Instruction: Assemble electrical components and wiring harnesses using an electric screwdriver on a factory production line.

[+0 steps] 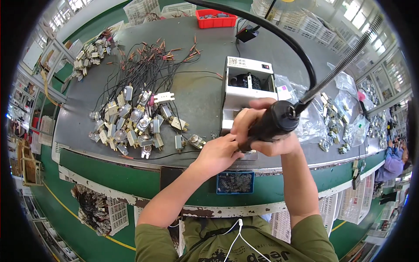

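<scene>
My right hand point(266, 131) is wrapped around a black electric screwdriver point(286, 115), which hangs from a coiled metal spring point(345, 56) and trails a thick black cable point(279, 32). Close beside it, my left hand point(220, 153) has its fingers pressed together at the table's front edge. What they hold lies hidden beneath the hands and the tool. Just beyond stands a silver box-shaped screw feeder point(251, 63) with a dark drum inside. A small lamp-holder-like part point(196, 140) and a grey block point(178, 142) lie left of my left hand.
A heap of wired parts point(131, 122) with black leads point(144, 65) covers the table's left. Clear plastic bags point(305, 118) and loose metal parts point(334, 115) lie right. A red bin point(216, 18) stands at the back; a blue tray of small metal pieces point(235, 182) sits below the edge.
</scene>
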